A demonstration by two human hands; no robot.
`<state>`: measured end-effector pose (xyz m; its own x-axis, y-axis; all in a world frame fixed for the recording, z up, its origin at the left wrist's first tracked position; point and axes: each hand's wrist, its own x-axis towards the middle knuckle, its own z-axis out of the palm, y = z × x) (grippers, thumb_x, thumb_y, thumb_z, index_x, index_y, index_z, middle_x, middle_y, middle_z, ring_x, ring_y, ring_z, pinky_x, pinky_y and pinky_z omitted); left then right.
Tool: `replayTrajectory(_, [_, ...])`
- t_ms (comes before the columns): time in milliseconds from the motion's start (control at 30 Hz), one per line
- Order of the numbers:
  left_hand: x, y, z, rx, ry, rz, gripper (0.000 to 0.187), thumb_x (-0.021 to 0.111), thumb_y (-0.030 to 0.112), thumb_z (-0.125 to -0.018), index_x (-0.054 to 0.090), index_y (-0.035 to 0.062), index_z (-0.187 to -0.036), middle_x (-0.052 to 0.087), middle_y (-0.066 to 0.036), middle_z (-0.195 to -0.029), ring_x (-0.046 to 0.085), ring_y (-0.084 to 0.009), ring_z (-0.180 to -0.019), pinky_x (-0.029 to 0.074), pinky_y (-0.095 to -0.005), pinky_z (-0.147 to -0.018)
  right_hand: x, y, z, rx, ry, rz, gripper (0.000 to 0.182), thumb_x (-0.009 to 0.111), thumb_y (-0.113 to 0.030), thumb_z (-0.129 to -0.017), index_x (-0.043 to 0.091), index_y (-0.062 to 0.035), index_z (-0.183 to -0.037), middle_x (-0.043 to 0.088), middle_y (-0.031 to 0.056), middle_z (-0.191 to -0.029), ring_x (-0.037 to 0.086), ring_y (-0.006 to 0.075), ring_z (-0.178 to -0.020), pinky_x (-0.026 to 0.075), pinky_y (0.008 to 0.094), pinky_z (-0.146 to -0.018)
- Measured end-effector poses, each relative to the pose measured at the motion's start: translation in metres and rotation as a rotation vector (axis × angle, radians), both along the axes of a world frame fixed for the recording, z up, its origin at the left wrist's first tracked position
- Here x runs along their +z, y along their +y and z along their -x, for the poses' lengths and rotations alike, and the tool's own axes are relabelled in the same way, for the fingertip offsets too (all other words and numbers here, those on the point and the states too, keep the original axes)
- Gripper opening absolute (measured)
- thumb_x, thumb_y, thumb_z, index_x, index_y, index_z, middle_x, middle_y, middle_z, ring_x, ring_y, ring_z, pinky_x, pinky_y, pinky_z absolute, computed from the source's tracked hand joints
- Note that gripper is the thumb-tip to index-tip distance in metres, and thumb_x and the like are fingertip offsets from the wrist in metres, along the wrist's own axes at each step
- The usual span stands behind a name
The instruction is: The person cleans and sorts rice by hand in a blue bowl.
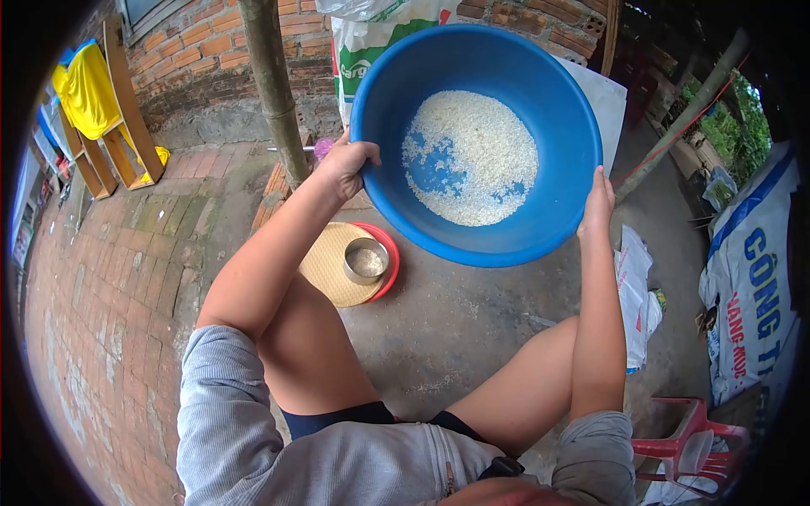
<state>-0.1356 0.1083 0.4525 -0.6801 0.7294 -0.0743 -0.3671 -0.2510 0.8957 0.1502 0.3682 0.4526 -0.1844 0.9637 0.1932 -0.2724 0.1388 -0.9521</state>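
Tub (557, 118): blue, held up before you, above the floor (447, 329).
Left hand (348, 167): yours, clamped on the tub's left rim.
Right hand (597, 205): yours, clamped on its right side.
Grains (485, 152): white, spread over the tub's bottom, blue showing through at left.
Tin (365, 261): on your woven tray (325, 261), below the tub.
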Motion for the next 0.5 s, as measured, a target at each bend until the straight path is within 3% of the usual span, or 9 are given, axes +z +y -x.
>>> replayTrajectory(433, [-0.008,0.003,0.005,-0.009,0.07,-0.011,0.055,0.047,-0.015,-0.064,0.047,0.0062,-0.114,0.049,-0.008,-0.089,0.055,-0.0207,-0.074,0.055,-0.0323,-0.062,-0.008,-0.001,0.003,0.065,0.077,0.082,0.031,0.052,-0.036,-0.096,0.055,-0.005,-0.093,0.062,0.0079,-0.093,0.062,0.0169,-0.083,0.052,0.0322,-0.076])
replayTrajectory(500, [-0.008,0.002,0.009,-0.016,0.148,-0.014,0.06,0.046,-0.012,-0.066,0.041,0.0042,-0.123,0.048,-0.011,-0.09,0.057,-0.0208,-0.071,0.059,-0.0338,-0.062,-0.005,-0.005,0.005,0.066,0.084,0.083,0.03,0.053,-0.036,-0.096,0.055,-0.0055,-0.093,0.062,0.0079,-0.093,0.062,0.0171,-0.083,0.052,0.0326,-0.076])
